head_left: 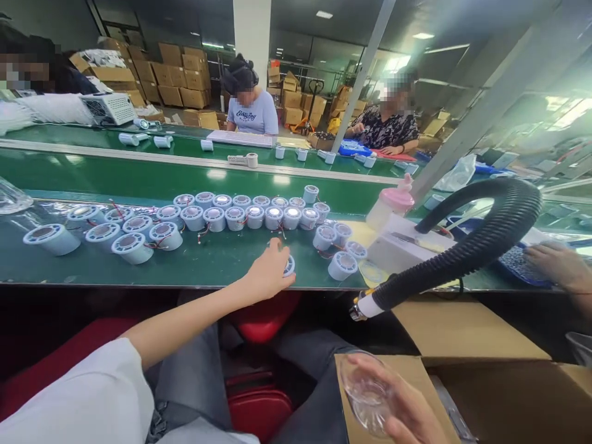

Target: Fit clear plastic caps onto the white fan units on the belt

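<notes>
My left hand (269,271) reaches over the front of the green bench, its fingers closed around a white round housing (289,266) that is mostly hidden behind them. Low on the right, my right hand (409,404) grips a clear faceted cup (367,394) above the flap of a carton. Several similar white housings with ringed tops stand in rows beyond my left hand, such as this front housing (132,248); thin red wires trail from some of them. Nearest to the right of my left hand is another white housing (343,266).
A black flexible hose (481,240) with a metal tip arches over the bench's right side, beside a white box (400,246) and pink-topped bottle (393,203). An open carton (509,401) sits lower right. Another person's hand (557,265) is at a blue tray (513,262). People sit opposite.
</notes>
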Demonstrator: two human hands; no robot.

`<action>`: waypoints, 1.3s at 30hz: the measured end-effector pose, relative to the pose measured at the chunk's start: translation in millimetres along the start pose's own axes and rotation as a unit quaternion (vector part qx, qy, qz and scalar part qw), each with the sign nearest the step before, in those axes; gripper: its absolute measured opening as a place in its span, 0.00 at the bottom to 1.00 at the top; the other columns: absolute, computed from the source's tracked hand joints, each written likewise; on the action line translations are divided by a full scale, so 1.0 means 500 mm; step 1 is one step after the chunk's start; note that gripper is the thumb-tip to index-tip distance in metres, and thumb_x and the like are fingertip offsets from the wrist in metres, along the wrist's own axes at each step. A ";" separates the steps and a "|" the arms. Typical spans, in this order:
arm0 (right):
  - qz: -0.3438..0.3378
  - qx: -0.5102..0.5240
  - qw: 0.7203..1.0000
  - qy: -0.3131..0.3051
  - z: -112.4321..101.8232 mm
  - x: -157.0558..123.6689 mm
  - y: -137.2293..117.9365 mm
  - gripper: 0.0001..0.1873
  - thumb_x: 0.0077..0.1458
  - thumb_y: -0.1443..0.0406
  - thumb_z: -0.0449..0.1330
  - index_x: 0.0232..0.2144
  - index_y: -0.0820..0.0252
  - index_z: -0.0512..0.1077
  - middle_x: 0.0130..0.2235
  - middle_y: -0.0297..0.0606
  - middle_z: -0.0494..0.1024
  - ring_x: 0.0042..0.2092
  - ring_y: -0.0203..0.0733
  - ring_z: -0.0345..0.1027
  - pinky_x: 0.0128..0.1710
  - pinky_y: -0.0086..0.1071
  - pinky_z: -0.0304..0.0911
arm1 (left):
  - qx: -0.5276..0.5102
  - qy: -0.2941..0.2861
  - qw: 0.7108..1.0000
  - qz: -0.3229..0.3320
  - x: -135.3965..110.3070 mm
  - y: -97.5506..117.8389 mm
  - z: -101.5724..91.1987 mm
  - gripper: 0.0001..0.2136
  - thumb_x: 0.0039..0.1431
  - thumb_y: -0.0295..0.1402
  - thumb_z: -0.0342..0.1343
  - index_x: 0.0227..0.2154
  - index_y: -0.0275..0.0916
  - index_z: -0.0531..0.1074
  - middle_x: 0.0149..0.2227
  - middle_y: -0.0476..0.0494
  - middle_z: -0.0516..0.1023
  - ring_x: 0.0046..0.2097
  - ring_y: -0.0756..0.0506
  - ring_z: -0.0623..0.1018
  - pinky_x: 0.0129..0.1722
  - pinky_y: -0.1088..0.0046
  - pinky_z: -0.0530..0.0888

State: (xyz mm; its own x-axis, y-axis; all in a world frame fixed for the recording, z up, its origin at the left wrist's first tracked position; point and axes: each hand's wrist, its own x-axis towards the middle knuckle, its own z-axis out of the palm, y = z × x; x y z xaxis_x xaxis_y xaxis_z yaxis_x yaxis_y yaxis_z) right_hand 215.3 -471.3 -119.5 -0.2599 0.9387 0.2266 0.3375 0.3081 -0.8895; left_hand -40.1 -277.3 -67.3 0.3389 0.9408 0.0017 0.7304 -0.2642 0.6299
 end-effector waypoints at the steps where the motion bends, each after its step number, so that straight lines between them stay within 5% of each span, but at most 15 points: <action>1: -0.015 -0.031 0.999 0.001 0.019 0.021 -0.007 0.22 0.60 0.56 0.53 0.56 0.49 0.65 0.54 0.42 0.72 0.55 0.49 0.67 0.51 0.36 0.68 | -0.045 -0.011 0.999 0.000 -0.014 -0.004 -0.005 0.19 0.50 0.35 0.54 0.45 0.35 0.62 0.54 0.32 0.60 0.51 0.35 0.71 0.51 0.56 0.67; 5: -0.021 -0.167 0.985 0.047 0.087 0.076 -0.017 0.24 0.60 0.62 0.54 0.59 0.50 0.62 0.55 0.44 0.68 0.55 0.46 0.66 0.52 0.37 0.67 | -0.249 -0.110 0.961 -0.039 -0.080 -0.021 -0.009 0.20 0.58 0.41 0.39 0.47 0.33 0.60 0.42 0.35 0.71 0.39 0.44 0.75 0.38 0.65 0.74; 7: -0.017 -0.228 0.972 0.059 0.117 0.085 -0.018 0.25 0.60 0.62 0.53 0.59 0.52 0.61 0.56 0.46 0.66 0.55 0.48 0.65 0.51 0.41 0.67 | -0.449 -0.213 0.860 -0.116 -0.105 -0.031 0.004 0.20 0.57 0.44 0.40 0.42 0.33 0.64 0.36 0.37 0.73 0.33 0.47 0.74 0.29 0.73 0.72; 9: -0.020 -0.282 0.957 0.065 0.138 0.091 -0.022 0.26 0.59 0.63 0.54 0.60 0.54 0.61 0.56 0.48 0.64 0.55 0.51 0.63 0.51 0.45 0.67 | -0.616 -0.299 0.695 -0.216 -0.120 -0.041 0.026 0.19 0.53 0.47 0.47 0.36 0.34 0.67 0.32 0.40 0.74 0.27 0.50 0.72 0.19 0.80 0.65; 10: -0.022 -0.304 0.950 0.066 0.144 0.095 -0.026 0.26 0.59 0.63 0.54 0.60 0.54 0.61 0.56 0.49 0.63 0.55 0.52 0.62 0.51 0.46 0.66 | -0.650 -0.329 0.636 -0.255 -0.124 -0.046 0.039 0.20 0.52 0.48 0.50 0.34 0.34 0.68 0.29 0.41 0.74 0.25 0.51 0.71 0.16 0.82 0.61; 11: -0.019 -0.323 0.944 0.069 0.148 0.098 -0.031 0.26 0.59 0.63 0.54 0.60 0.55 0.61 0.57 0.50 0.62 0.55 0.53 0.61 0.51 0.47 0.66 | -0.646 -0.355 0.617 -0.276 -0.127 -0.050 0.051 0.21 0.51 0.50 0.51 0.33 0.33 0.69 0.27 0.42 0.73 0.22 0.51 0.70 0.14 0.83 0.59; 13: -0.007 -0.355 0.932 0.076 0.149 0.106 -0.040 0.26 0.58 0.64 0.54 0.59 0.54 0.62 0.59 0.50 0.58 0.55 0.55 0.60 0.51 0.49 0.65 | -0.586 -0.397 0.650 -0.277 -0.128 -0.053 0.070 0.23 0.51 0.52 0.52 0.33 0.32 0.71 0.24 0.43 0.73 0.20 0.50 0.69 0.12 0.81 0.59; 17: 0.026 -0.364 0.930 0.049 0.137 0.113 -0.046 0.20 0.54 0.67 0.58 0.50 0.55 0.71 0.60 0.50 0.57 0.54 0.57 0.60 0.48 0.49 0.67 | -0.421 -0.422 0.791 -0.140 -0.125 -0.037 0.073 0.15 0.50 0.39 0.57 0.38 0.35 0.73 0.31 0.46 0.75 0.27 0.51 0.72 0.22 0.79 0.69; 20: 0.058 -0.295 0.954 0.006 0.128 0.109 -0.044 0.08 0.49 0.71 0.61 0.34 0.58 0.75 0.57 0.47 0.63 0.53 0.55 0.61 0.47 0.46 0.67 | -0.262 -0.347 0.899 0.040 -0.126 -0.021 0.058 0.10 0.50 0.30 0.57 0.37 0.37 0.73 0.38 0.47 0.76 0.39 0.49 0.74 0.40 0.73 0.71; 23: 0.095 -0.183 0.979 -0.007 0.122 0.104 -0.051 0.03 0.52 0.66 0.63 0.27 0.59 0.72 0.53 0.44 0.65 0.52 0.50 0.64 0.48 0.42 0.66 | -0.177 -0.237 0.946 0.133 -0.136 -0.017 0.052 0.14 0.50 0.31 0.60 0.42 0.39 0.71 0.42 0.46 0.73 0.43 0.47 0.73 0.45 0.70 0.69; 28: 0.116 -0.056 0.988 0.081 0.119 0.102 -0.070 0.12 0.59 0.64 0.55 0.25 0.60 0.72 0.45 0.42 0.70 0.47 0.42 0.68 0.45 0.34 0.65 | -0.183 -0.178 0.948 0.188 -0.147 -0.038 0.078 0.32 0.40 0.44 0.68 0.51 0.43 0.69 0.43 0.43 0.67 0.45 0.44 0.71 0.46 0.65 0.71; 33: 0.189 0.049 0.969 0.150 0.118 0.100 -0.065 0.13 0.51 0.64 0.60 0.17 0.60 0.72 0.38 0.41 0.75 0.41 0.42 0.70 0.35 0.31 0.67 | -0.198 -0.212 0.926 0.243 -0.145 -0.056 0.105 0.31 0.40 0.42 0.69 0.51 0.46 0.71 0.50 0.39 0.67 0.52 0.39 0.70 0.53 0.57 0.68; 37: 0.222 0.168 0.943 0.184 0.109 0.093 -0.058 0.14 0.51 0.62 0.62 0.16 0.59 0.72 0.39 0.40 0.78 0.41 0.44 0.73 0.34 0.33 0.70 | -0.313 -0.297 0.885 0.173 -0.151 -0.048 0.106 0.32 0.43 0.37 0.67 0.54 0.43 0.67 0.52 0.39 0.72 0.52 0.41 0.73 0.50 0.63 0.72; 39: 0.189 0.184 0.951 0.159 0.104 0.085 -0.059 0.09 0.51 0.62 0.64 0.21 0.57 0.75 0.43 0.40 0.78 0.45 0.46 0.73 0.41 0.37 0.71 | -0.364 -0.319 0.867 0.115 -0.157 -0.042 0.103 0.32 0.44 0.35 0.67 0.55 0.42 0.65 0.54 0.38 0.71 0.51 0.41 0.74 0.48 0.65 0.74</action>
State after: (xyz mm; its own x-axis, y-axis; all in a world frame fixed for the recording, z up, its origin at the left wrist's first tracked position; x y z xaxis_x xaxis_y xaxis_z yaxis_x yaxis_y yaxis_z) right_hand 147.3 -448.3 -104.4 0.1241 0.9890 -0.0799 -0.0031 -0.0802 -0.9968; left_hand -51.2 -356.8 -120.7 0.8554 0.5099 -0.0913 0.1104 -0.0071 0.9939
